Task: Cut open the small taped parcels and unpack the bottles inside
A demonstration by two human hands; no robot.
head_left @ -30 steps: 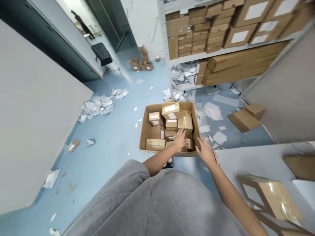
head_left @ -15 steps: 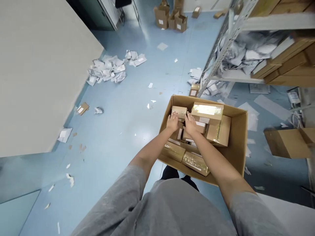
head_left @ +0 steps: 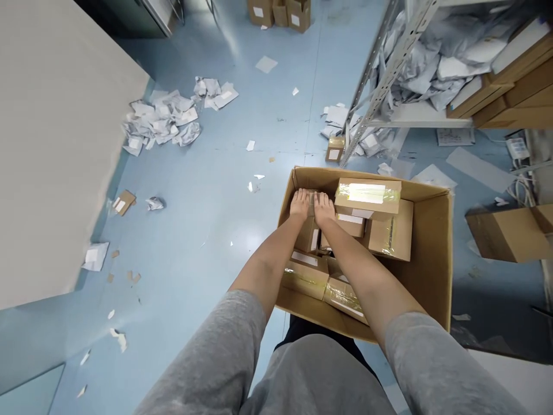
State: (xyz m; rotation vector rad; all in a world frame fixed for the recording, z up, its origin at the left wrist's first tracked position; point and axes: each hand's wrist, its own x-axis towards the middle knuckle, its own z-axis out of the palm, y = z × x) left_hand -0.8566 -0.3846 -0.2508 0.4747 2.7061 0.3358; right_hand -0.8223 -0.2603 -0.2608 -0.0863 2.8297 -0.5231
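Observation:
A large open cardboard carton (head_left: 430,265) stands in front of me with several taped parcels inside. At its far left corner my left hand (head_left: 299,204) grips the left side of a small cardboard box (head_left: 311,203). The same box is held on its right side by my right hand (head_left: 324,208); the hands hide most of it. Right of my right hand lies a taped parcel with a white label (head_left: 367,193), above a larger cardboard box (head_left: 395,233). Nearer to me are two clear-taped parcels, one (head_left: 305,279) left of the other (head_left: 343,297).
A metal shelf (head_left: 382,92) with grey mailing bags (head_left: 432,69) and flat boxes rises at the right. Crumpled mailers (head_left: 162,121) lie on the blue floor by the white wall (head_left: 60,144). An open carton (head_left: 510,233) stands at the right.
Both hands have closed in on the small box, which now sits lower in the carton's far left corner. The camera view has shifted slightly.

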